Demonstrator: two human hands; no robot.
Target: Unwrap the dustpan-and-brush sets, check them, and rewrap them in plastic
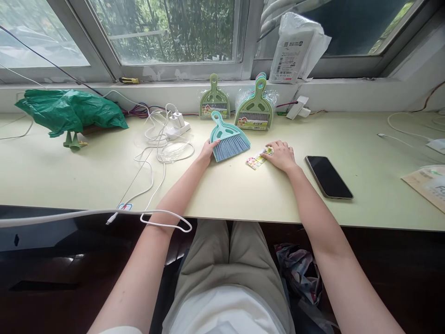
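Note:
My left hand (207,150) is closed on the left edge of a turquoise dustpan (219,121) with a small brush nested in it. The brush's grey-blue bristles (231,147) face me, and the handle points away toward the window. To the right, my right hand (281,155) has its fingers curled on a colourful printed card (256,161), which is low over or against the tabletop. Part of the card is hidden under those fingers. Behind both hands stand a wrapped green dustpan set (214,99) and a wrapped stack of dustpan sets (255,104).
A black phone (329,177) lies right of my right arm. Tangled white cables (152,153) and a power strip (178,130) are at left, and one cable crosses my left forearm. Farther left is a green plastic bag (71,111). A white package (295,48) stands on the sill.

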